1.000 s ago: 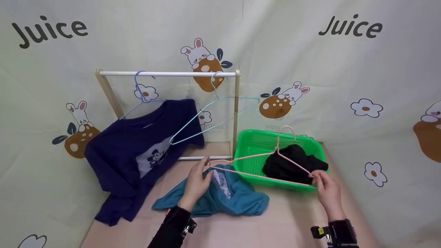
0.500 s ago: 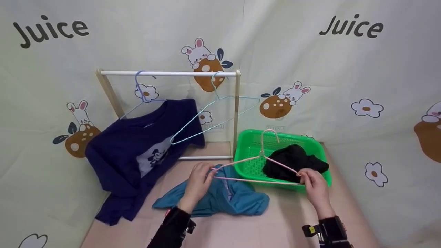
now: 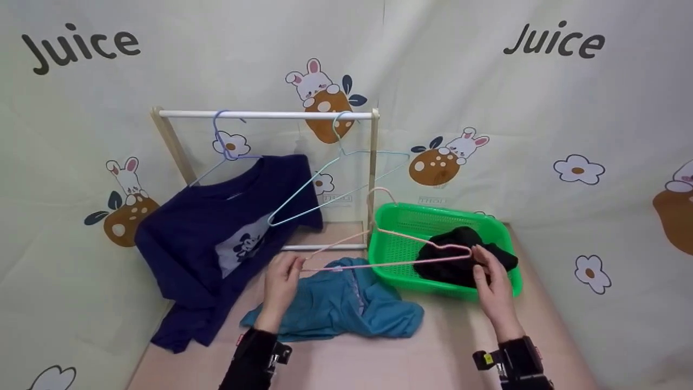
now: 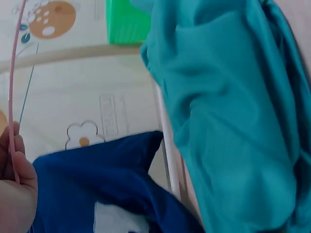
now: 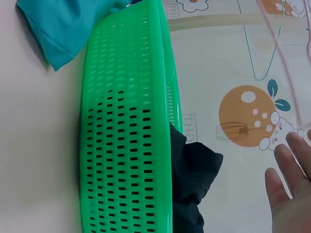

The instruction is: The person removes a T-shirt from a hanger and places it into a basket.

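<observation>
Pink hanger (image 3: pixel 414 262): left hand (image 3: pixel 281 283) pinches end left of green basket (image 3: pixel 427 288); right hand (image 3: pixel 495 287), fingers uncurled, near basket. One-sided grip could let hanger swivel, snag basket.

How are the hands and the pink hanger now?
Left hand holding hanger. Right hand open, near its other end. Hanger bare. Teal cloth, basket close by.

A small laundry-style booth of rabbit-print sheeting (image 3: pixel 541 108), with clothes rack (image 3: pixel 281 115) and green basket (image 3: pixel 433 217).
</observation>
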`<state>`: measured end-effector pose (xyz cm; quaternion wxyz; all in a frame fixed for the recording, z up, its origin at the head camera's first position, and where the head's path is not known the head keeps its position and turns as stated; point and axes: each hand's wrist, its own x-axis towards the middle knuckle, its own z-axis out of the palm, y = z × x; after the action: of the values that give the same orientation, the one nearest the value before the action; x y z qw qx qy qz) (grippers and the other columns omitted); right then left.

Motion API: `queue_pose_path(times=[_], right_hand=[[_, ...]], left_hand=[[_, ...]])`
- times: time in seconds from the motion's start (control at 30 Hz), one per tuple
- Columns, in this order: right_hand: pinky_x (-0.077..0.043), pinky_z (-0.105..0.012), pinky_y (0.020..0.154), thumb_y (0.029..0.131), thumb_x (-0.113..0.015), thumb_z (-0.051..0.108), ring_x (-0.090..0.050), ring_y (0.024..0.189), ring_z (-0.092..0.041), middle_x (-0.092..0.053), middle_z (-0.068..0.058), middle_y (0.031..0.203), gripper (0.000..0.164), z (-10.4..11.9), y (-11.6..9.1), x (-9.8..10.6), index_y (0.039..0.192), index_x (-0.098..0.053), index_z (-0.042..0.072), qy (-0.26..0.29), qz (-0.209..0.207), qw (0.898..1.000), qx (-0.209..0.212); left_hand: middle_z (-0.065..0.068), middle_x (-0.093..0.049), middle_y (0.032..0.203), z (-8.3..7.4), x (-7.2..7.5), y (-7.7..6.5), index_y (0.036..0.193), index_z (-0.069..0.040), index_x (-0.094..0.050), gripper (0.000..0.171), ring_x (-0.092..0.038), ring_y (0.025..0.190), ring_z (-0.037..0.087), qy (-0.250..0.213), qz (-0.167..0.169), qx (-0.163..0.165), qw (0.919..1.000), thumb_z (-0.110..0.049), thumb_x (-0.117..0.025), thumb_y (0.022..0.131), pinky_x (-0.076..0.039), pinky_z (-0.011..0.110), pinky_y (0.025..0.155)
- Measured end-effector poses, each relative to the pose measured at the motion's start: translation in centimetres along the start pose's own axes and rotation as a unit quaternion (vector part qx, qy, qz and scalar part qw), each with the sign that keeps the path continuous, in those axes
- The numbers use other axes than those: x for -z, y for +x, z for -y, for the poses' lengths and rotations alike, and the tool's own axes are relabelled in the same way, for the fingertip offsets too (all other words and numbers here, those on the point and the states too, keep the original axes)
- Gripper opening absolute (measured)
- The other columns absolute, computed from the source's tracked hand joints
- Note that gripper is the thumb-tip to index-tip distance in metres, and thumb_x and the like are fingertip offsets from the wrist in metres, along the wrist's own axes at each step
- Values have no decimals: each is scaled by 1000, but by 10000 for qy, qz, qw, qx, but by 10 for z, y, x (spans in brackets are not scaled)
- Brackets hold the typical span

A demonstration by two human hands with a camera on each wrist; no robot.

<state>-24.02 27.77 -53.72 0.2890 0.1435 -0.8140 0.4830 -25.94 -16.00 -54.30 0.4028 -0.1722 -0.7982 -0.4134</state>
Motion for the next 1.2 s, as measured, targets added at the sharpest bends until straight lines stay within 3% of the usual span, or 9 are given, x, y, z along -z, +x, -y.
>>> queue_pose_path(times=[0.13,0.27,0.43,0.57,0.77,1.03,1.1,1.2], right_hand=[[-34,-10,92,99,-49,-9,-48,119,-38,-54,-30,133,38,15,-2,1,137,-48,-12,108,124,9996,-251],[-35,-10,91,99,-49,-9,-48,118,-42,-54,-32,132,37,29,-4,1,136,-48,-15,78,265,9992,-300],[-33,-9,92,100,-50,-6,-48,121,-38,-54,-28,134,38,2,-9,-6,138,-48,-10,14,344,9985,-430],[-34,-10,91,101,-51,-1,-49,121,-32,-55,-23,135,38,-15,-13,-8,139,-50,-6,-51,393,9981,-480],[-35,-11,91,102,-52,4,-50,121,-24,-57,-20,135,38,-18,-15,-9,139,-50,-5,-68,438,9978,-484],[-36,-10,91,102,-54,5,-51,121,-11,-58,-18,134,38,-20,-20,-11,138,-51,-5,-161,452,9974,-537],[-35,-10,91,102,-54,6,-51,121,-12,-58,-18,135,38,-21,-21,-12,138,-51,-5,-137,495,9969,-594],[-36,-10,90,102,-54,6,-51,121,-14,-58,-19,135,38,-21,-23,-12,138,-50,-6,-124,555,9963,-637]], left_hand=[[4,-55,71,8,18,10,80,-5,-61,12,-52,69,24,-24,-469,83,9989,1,-68,88,-38,33,69],[8,-58,75,11,38,21,80,-2,-60,12,-54,73,25,86,-837,343,9959,1,-65,91,-39,32,73],[12,-57,76,16,65,31,81,1,-60,14,-52,74,24,188,-1156,593,9913,-2,-62,95,-38,29,74],[15,-56,77,22,82,37,82,4,-60,16,-50,74,16,188,-1394,881,9861,-5,-61,96,-36,25,74],[7,-59,77,30,101,38,83,9,-59,17,-49,75,-1,117,-1971,1510,9686,-1,-58,98,-37,19,74],[-18,-54,77,45,119,30,85,10,-60,19,-50,73,-5,257,-2450,2122,9457,-3,-58,99,-38,18,76],[-18,-54,76,48,122,29,84,9,-60,18,-50,73,-5,385,-2503,2192,9423,-3,-58,98,-37,17,75],[-6,-56,76,52,125,28,82,8,-60,19,-48,73,-1,680,-2493,2132,9422,-3,-60,97,-35,19,75]])
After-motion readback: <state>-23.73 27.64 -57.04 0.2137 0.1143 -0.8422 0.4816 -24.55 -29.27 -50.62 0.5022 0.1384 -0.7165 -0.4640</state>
